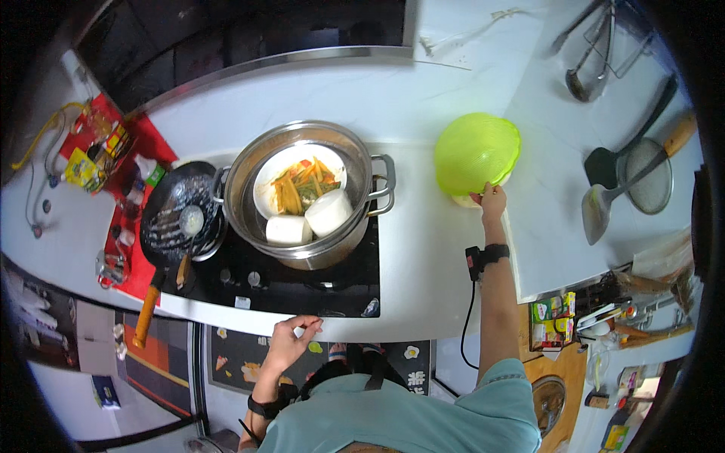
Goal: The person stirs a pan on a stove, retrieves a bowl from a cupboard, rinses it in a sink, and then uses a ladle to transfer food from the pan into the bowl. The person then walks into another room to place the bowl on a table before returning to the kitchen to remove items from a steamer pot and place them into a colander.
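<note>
My right hand (490,201) grips the near edge of a lime-green plastic mesh basket (476,153) at the right of the counter. The pale rim of another vessel (465,201) shows beneath the basket; the rest of it is hidden. Above the counter's front edge, my left hand (291,342) is loosely curled with nothing visible in it. Beyond it, a steel steamer pot (317,261) stands uncovered on the black cooktop (340,291). Inside are a white plate (264,187) of cooked vegetable strips (306,181) and two white steamed buns (328,212) (289,230).
Left of the pot sits a black wok (170,226) with a ladle (191,222) in it, its wooden handle (146,317) jutting past the counter edge. Seasoning packets (85,170) and bottles crowd the far left. Spatulas (597,209) and a strainer (649,175) hang at right.
</note>
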Tool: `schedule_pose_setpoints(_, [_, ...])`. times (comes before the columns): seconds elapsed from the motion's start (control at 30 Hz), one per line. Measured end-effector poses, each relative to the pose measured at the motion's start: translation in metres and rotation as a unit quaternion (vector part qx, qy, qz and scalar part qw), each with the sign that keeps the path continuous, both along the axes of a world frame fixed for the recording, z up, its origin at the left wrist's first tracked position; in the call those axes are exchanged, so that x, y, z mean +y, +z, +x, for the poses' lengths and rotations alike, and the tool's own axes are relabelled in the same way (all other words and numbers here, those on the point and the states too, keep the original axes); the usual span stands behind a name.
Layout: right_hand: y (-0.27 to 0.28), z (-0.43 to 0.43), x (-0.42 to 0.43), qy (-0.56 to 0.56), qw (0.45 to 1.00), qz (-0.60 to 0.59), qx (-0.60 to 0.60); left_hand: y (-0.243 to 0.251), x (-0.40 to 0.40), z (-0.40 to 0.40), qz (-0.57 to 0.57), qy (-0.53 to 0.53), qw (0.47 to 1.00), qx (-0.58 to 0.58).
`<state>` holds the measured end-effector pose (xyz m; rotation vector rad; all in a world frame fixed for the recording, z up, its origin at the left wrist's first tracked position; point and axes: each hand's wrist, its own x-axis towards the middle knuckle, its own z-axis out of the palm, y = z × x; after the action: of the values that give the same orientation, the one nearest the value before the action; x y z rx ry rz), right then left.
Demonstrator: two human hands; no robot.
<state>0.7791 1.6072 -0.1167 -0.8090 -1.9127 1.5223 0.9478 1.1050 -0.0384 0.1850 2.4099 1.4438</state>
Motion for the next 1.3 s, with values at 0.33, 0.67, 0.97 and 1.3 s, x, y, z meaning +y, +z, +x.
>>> schedule_pose_setpoints(0.33, [0.056, 0.014, -0.005, 0.037, 0.989, -0.126, 0.063, 0.011, 0.01, 0.008, 0.005, -0.022, 1.0, 0.017])
schedule_pose_setpoints(0.67, [0.122, 0.061, -0.024, 0.049, 0.994, -0.032, 0.087, 0.003, 0.012, 0.015, 0.04, -0.037, 0.997, 0.048])
schedule_pose_setpoints(0.97, [0.163, 0.214, -0.074, 0.048, 0.971, 0.234, -0.008, 0.001, 0.021, 0.012, 0.067, -0.072, 0.992, 0.074])
schedule_pose_setpoints(1.3, [0.174, 0.308, -0.147, 0.088, 0.939, 0.317, -0.105, -0.01, 0.053, -0.007, 0.181, -0.146, 0.961, -0.148])
